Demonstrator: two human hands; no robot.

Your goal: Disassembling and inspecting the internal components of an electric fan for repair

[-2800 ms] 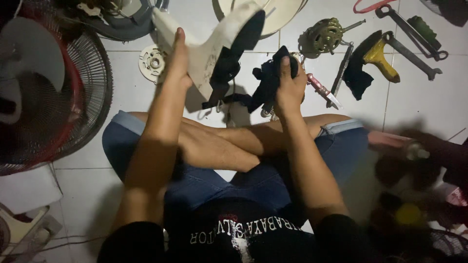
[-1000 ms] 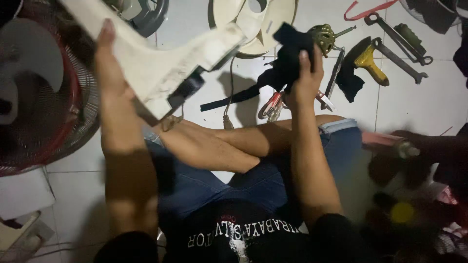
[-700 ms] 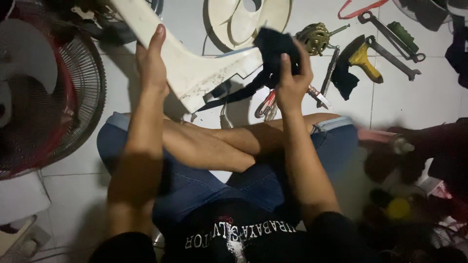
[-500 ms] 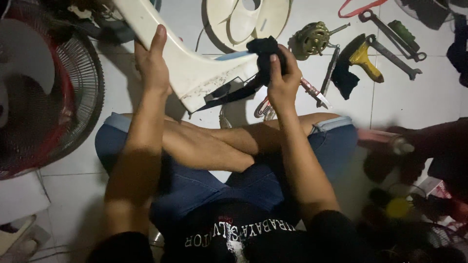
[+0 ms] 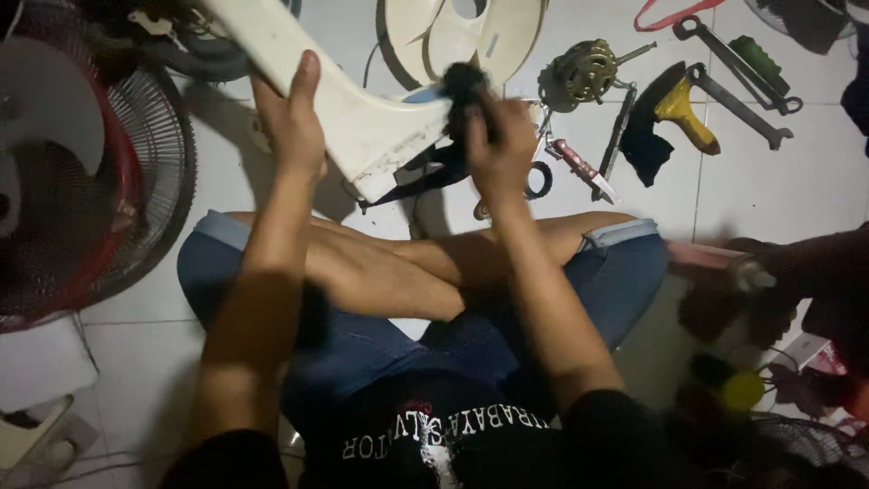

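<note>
Above the crossed legs: a cream plastic fan housing (image 5: 362,127) is held up off the tiled floor (image 5: 815,181), between the two hands.
Long axis: it runs from upper left, near the top edge of the view, down to a broken-looking lower end at centre.
Left hand (image 5: 291,122): fingers wrapped shut round the housing's mid-length, thumb up along its face; this hand carries it.
Right hand (image 5: 498,145): fingers closed on a dark cloth (image 5: 466,91), pressed against the housing's right end.
Housing from the fingers: touching both hands; it lies left of the right-hand fingers and runs up-left and down-right of the left-hand grip.
Dangling part: a dark strap or cable (image 5: 425,177) hangs from the lower end.
Left of it: a wire fan guard (image 5: 149,181) with a red rim.
Beyond it: a cream fan blade (image 5: 471,36), a motor (image 5: 584,68) with copper windings.
Right: a knife (image 5: 584,167), a yellow-handled tool (image 5: 683,109), wrenches (image 5: 738,86).
</note>
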